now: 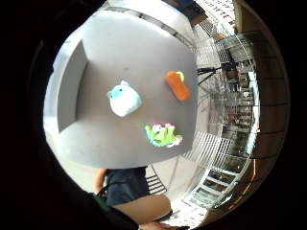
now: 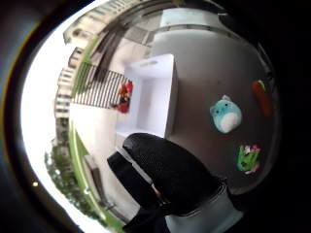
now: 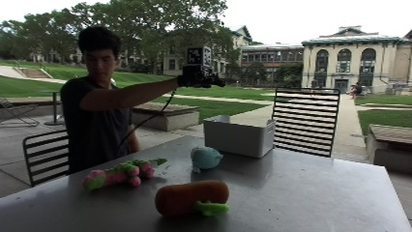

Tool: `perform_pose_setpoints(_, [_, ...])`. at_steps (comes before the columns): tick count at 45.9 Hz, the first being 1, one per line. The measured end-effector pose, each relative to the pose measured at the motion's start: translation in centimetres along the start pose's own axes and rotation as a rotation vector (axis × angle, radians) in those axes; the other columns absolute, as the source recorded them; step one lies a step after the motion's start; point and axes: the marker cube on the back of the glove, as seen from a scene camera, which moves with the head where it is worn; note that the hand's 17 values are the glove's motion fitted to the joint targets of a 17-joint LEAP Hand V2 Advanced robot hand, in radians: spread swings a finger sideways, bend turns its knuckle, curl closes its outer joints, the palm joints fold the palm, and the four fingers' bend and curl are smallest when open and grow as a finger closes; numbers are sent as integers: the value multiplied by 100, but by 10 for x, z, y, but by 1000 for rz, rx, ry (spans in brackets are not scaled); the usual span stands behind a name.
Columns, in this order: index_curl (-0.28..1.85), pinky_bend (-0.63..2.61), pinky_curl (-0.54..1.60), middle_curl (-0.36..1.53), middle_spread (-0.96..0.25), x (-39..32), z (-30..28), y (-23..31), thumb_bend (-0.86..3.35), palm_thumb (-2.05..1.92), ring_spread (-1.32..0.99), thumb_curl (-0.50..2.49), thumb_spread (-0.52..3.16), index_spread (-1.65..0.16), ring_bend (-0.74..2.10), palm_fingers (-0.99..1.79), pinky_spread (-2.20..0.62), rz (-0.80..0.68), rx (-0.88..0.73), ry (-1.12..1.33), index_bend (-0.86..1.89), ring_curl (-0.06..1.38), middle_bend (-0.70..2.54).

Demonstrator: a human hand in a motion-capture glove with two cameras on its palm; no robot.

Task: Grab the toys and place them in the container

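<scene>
Grey desk (image 3: 309,193) with three toys untouched; raised gloved right hand (image 3: 193,76), grip state indiscernible, should descend onto the blue plush (image 3: 206,158) nearest the white container (image 3: 238,137).

The white container's (image 3: 238,136) interior is hidden behind its near wall in the outside view; the gloved right hand's (image 3: 193,77) fingers cannot be made out.
</scene>
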Motion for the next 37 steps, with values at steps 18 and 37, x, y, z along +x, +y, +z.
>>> perform_pose_setpoints(18, [33,41,26,28,-5,199,37,104,-12,-17,-24,9,94,-19,19,3,1,112,27,80,21,15,20])
perform_pose_setpoints(37, [41,65,34,30,-8,276,213,186,-11,-16,-15,12,87,-21,7,-9,8,283,-140,-10,25,11,16])
